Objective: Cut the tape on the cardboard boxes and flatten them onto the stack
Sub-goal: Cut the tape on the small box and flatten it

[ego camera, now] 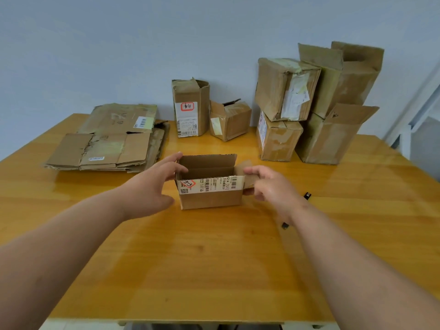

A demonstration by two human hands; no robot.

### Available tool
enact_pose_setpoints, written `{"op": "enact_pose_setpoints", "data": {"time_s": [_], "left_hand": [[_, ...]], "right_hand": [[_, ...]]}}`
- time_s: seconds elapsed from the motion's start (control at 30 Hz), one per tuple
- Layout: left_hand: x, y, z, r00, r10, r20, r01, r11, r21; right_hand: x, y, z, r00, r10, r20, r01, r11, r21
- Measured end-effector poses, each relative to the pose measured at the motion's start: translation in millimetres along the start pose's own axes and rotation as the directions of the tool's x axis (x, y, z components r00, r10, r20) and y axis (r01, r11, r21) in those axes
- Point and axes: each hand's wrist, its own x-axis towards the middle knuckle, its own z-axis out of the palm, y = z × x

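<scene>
A head-worn camera looks down on a glossy yellow wooden bench [214, 258] set against a pale blue-grey wall. At the centre of the view stands a small open cardboard box [210, 197], its top flaps up and a white shipping label with barcodes across its near side. The person's left hand [152, 186] reaches in from 8 o'clock, its fingers [175, 158] spread loosely around the box's left top corner, the thumb apart below; the grip looks open rather than clenched. The right hand [271, 186] comes in from 4 o'clock and its fingers pinch the box's right end flap [250, 177], thumb on top. At 10 o'clock from the box lies the stack of flattened cardboard [107, 144], several layers deep, with a barcode sticker on the upper sheet. At 12 o'clock, against the wall, a tall narrow box [190, 108] with a red-stamped label stands upright, and a smaller crumpled box [229, 120] sits just beside it on its right. At 2 o'clock a cluster of larger taped boxes [316, 103] is piled two high, some tilted, the rear ones with open flaps. Small black parts [307, 195] of an object lie on the bench near the right wrist; what it is cannot be told.
</scene>
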Motion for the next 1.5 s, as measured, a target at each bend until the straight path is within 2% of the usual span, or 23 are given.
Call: {"op": "enact_pose_setpoints", "data": {"time_s": [0.07,0.17,0.27,0.37,0.43,0.5,0.57,0.6,0.67,0.73,0.77,0.8,0.83,0.9,0.93,1.0,1.07,1.13,1.2,1.37,1.5], "left_hand": [[1,1,4,0.998,-0.017,-0.058,0.02,0.999,0.048],[4,8,3,0.99,-0.043,-0.137,0.047,0.999,0.027],[6,16,-8,0.992,-0.119,-0.048,0.111,0.982,-0.152],[6,21,-20,0.985,-0.157,0.068,0.171,0.907,-0.384],[6,22,-24,0.97,-0.21,0.124,0.244,0.853,-0.462],[5,20,-23,0.941,-0.282,0.186,0.337,0.818,-0.467],[6,16,-16,0.906,-0.366,0.213,0.422,0.811,-0.404],[7,13,-11,0.898,-0.401,0.182,0.441,0.82,-0.366],[7,11,-3,0.921,-0.389,0.001,0.372,0.881,-0.292],[5,18,-3,0.965,-0.153,-0.213,0.13,0.984,-0.122],[4,24,-4,0.973,-0.017,-0.229,0.011,1.0,-0.029],[3,30,-5,0.982,0.074,-0.176,-0.068,0.997,0.037],[3,35,-4,0.99,0.108,-0.092,-0.1,0.991,0.084],[4,39,-1,0.997,0.071,0.032,-0.075,0.986,0.148],[4,39,1,0.998,0.051,0.046,-0.059,0.984,0.17],[5,37,3,0.999,0.029,0.031,-0.034,0.983,0.181],[4,33,4,1.0,0.02,-0.008,-0.019,0.988,0.154],[6,31,6,0.999,0.053,0.005,-0.053,0.983,0.175],[8,32,7,0.997,0.067,0.045,-0.075,0.977,0.197],[15,41,10,0.998,0.036,0.051,-0.046,0.979,0.2],[21,52,19,1.0,0.004,-0.012,0.001,0.92,0.393]], "right_hand": [[-5,-2,1,0.996,-0.038,0.084,0.044,0.997,-0.069],[-6,-3,5,0.992,-0.122,0.035,0.124,0.991,-0.046],[-6,-7,0,0.988,-0.149,-0.048,0.15,0.988,0.025],[-6,-11,-8,0.988,-0.11,-0.108,0.125,0.982,0.141],[-5,-12,-10,0.992,-0.064,-0.106,0.09,0.96,0.264],[-7,-9,-9,0.998,-0.04,-0.043,0.051,0.953,0.299],[-10,-4,-4,0.999,-0.023,0.026,0.017,0.976,0.217],[-11,-2,-1,0.999,-0.013,0.034,0.007,0.986,0.166],[-12,2,4,1.0,-0.008,0.011,0.007,0.995,0.102],[-14,2,5,1.0,-0.025,0.0,0.025,0.998,0.059],[-15,2,6,0.999,-0.031,0.01,0.031,0.999,0.04],[-15,3,6,0.999,-0.039,0.025,0.038,0.999,0.029],[-15,4,6,0.998,-0.048,0.031,0.047,0.998,0.031],[-16,7,5,0.997,-0.069,-0.025,0.07,0.997,0.023],[-15,9,2,0.991,-0.081,-0.105,0.077,0.996,-0.038],[-14,17,-8,0.955,-0.082,-0.284,-0.004,0.958,-0.288],[-18,27,-22,0.933,-0.074,-0.352,-0.159,0.793,-0.589],[-23,41,-35,0.95,-0.025,-0.31,-0.231,0.61,-0.758],[-29,55,-43,0.97,-0.008,-0.242,-0.201,0.526,-0.827],[-31,62,-57,0.986,-0.102,-0.131,-0.063,0.502,-0.863],[-30,59,-57,0.996,-0.093,-0.008,0.041,0.516,-0.856]]}}
